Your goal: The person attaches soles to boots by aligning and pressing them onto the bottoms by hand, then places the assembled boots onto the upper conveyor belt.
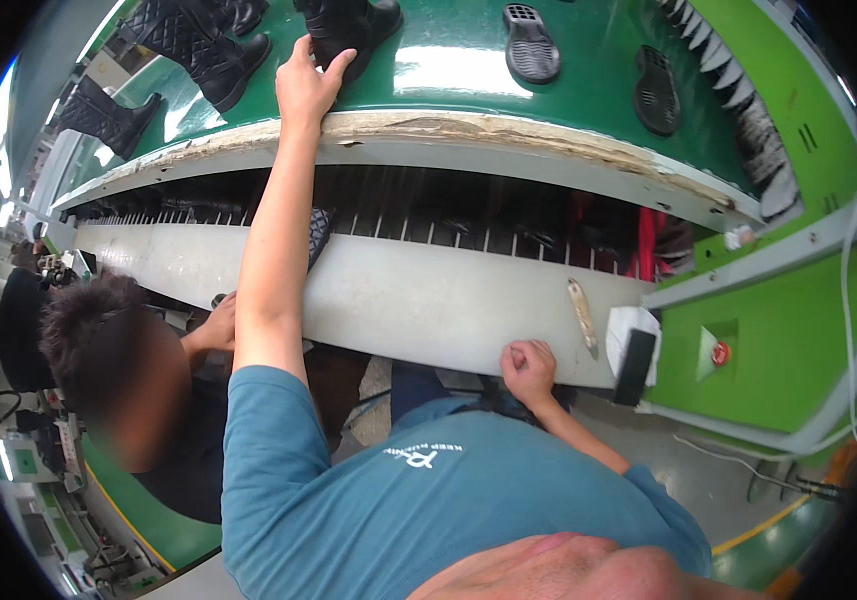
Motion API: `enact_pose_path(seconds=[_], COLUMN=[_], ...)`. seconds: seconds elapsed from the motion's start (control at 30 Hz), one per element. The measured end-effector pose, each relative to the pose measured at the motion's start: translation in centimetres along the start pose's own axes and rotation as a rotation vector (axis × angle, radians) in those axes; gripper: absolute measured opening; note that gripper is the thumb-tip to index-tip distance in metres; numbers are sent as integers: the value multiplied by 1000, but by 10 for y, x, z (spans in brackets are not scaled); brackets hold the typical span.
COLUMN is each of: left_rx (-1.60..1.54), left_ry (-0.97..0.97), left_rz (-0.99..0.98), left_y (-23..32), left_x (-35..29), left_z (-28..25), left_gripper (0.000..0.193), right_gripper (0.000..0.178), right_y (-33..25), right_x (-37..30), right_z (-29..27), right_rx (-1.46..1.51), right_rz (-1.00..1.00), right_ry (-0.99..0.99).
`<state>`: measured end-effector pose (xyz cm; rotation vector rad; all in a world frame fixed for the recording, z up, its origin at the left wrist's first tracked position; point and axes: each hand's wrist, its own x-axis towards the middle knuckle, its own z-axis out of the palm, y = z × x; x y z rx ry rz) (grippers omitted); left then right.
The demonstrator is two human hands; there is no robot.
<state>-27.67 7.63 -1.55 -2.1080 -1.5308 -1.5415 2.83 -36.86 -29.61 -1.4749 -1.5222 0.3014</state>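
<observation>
My left hand (311, 90) is stretched far forward over the green conveyor belt (449, 75). Its thumb and fingers are closed around the lower part of a black boot (361, 25), whose upper is cut off by the picture's top. Close to my body, my right hand (529, 372) rests curled at the near edge of the white worktop (419, 305), with nothing visible in it. A narrow, worn, tan-and-white tool (583, 315) lies on the worktop to its right. Beside my left forearm is a dark patterned piece (320, 235), partly hidden by the arm.
Black quilted boots (194, 50) and a shorter boot (109, 117) stand on the belt's left. Two black soles (532, 45) (657, 90) lie to the right. A green machine frame (749, 350) with a red button bounds the right. Another person (119, 370) sits close at left.
</observation>
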Motion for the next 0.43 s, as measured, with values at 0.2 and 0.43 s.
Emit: enact_pose_path(seconds=[0.2,0.43], left_rx=[213,-473], left_ry=[-26,157], left_rz=[-82,-318], left_y=[20,123], left_x=[-12,-165], left_z=[-14,-90], left_gripper=[67,27], right_gripper=[9,10], right_y=[-8,-36], right_x=[3,-92], right_z=[-5,-110], right_rx=[-72,-88], right_rz=[121,252], right_ry=[-89,-167])
